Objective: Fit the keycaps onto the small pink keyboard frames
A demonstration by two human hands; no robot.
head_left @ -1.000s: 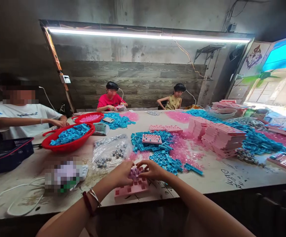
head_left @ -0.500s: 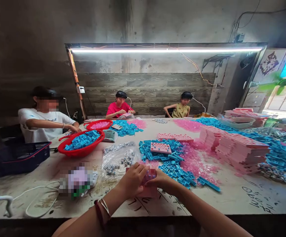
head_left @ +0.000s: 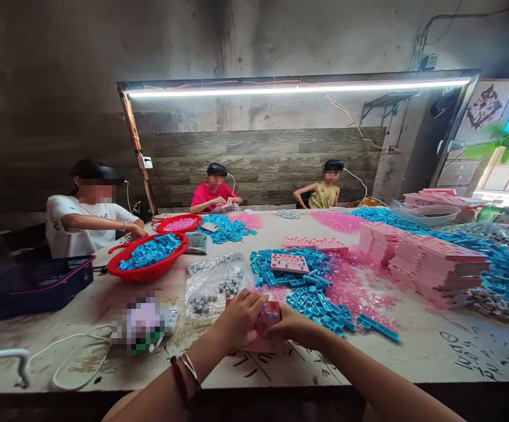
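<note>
Near the table's front edge, a pink plastic panel (head_left: 268, 313) with raised bluish pieces on it lies between my hands. My left hand (head_left: 243, 316) closes over its left side, fingers lying across the top. My right hand (head_left: 293, 322) grips the right side, its thumb pressed to the panel. Part of the panel is hidden under my fingers. Just beyond, loose blue plastic parts (head_left: 320, 309) and clear pink pieces (head_left: 359, 293) are spread. Another pink panel (head_left: 289, 263) with small blue pegs rests on a blue heap.
Stacked pink panels (head_left: 439, 264) stand at the right. A clear bag (head_left: 208, 281) of small metal parts lies left of my hands. Farther left are a red basket (head_left: 179, 258), a dark blue basket (head_left: 67, 293) and a white cable (head_left: 56, 375). Several co-workers sit around the table.
The view has shifted slightly. Both hands stay on the pink panel with only small finger movements. At the left, the co-worker in white appears to lean a little to the right.
</note>
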